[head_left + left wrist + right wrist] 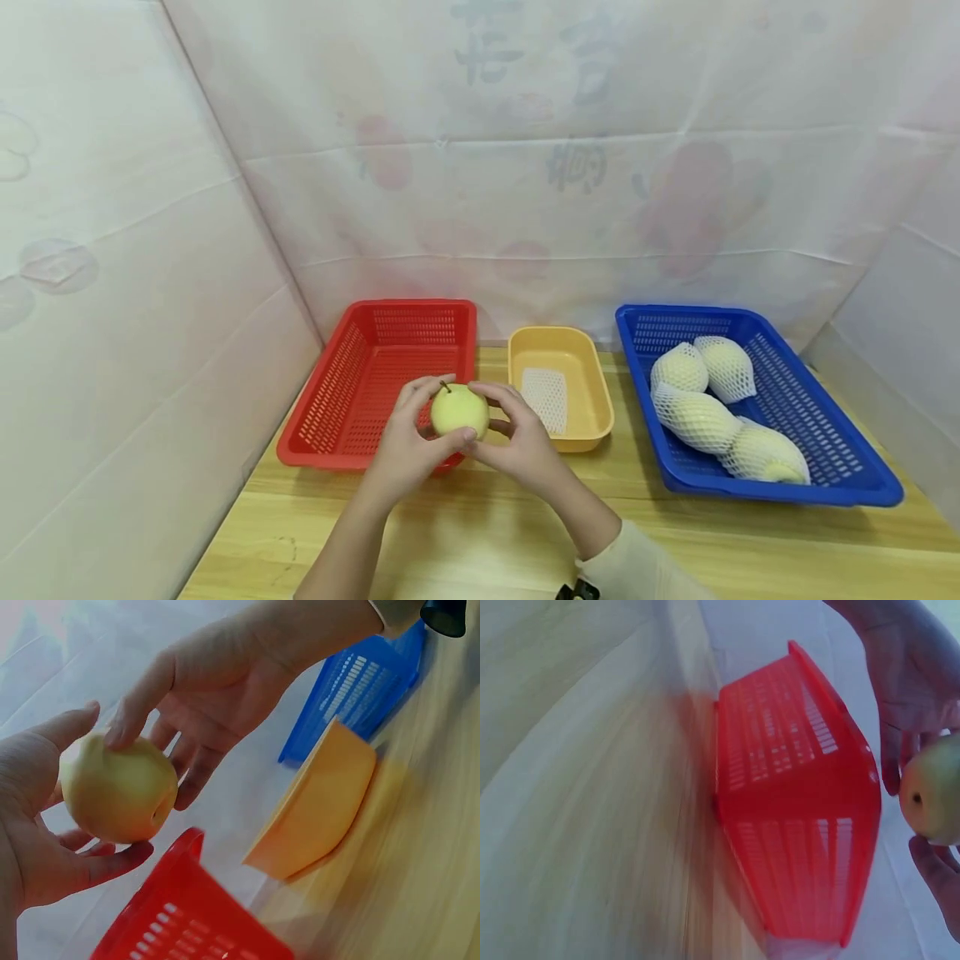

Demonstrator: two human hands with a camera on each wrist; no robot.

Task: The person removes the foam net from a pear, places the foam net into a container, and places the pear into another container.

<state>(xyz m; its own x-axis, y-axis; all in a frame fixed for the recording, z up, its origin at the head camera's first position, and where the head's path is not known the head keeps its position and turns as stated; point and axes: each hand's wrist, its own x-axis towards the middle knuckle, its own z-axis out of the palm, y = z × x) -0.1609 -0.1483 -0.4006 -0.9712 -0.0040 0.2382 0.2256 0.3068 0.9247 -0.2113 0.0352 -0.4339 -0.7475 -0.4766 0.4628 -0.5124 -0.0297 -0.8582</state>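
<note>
A bare yellow-green pear [459, 410] with a short brown stem is held up between both hands, over the near right part of the red basket [300, 433] in the head view. My left hand [408, 440] grips its left side, thumb across the front. From the other side, my right hand [521, 442] holds it with thumb and fingertips. The left wrist view shows the pear [120, 787] between the two hands, its dimpled end toward the lower right. Below it the red basket's rim rises. A white foam net [545, 400] lies flat in the yellow tray [596, 417].
At the right, a blue basket [847, 467] holds several pears in white foam nets [697, 421]. The yellow tray stands between the two baskets on a wooden table [465, 542]. White printed cloth [525, 208] hangs behind and at both sides.
</note>
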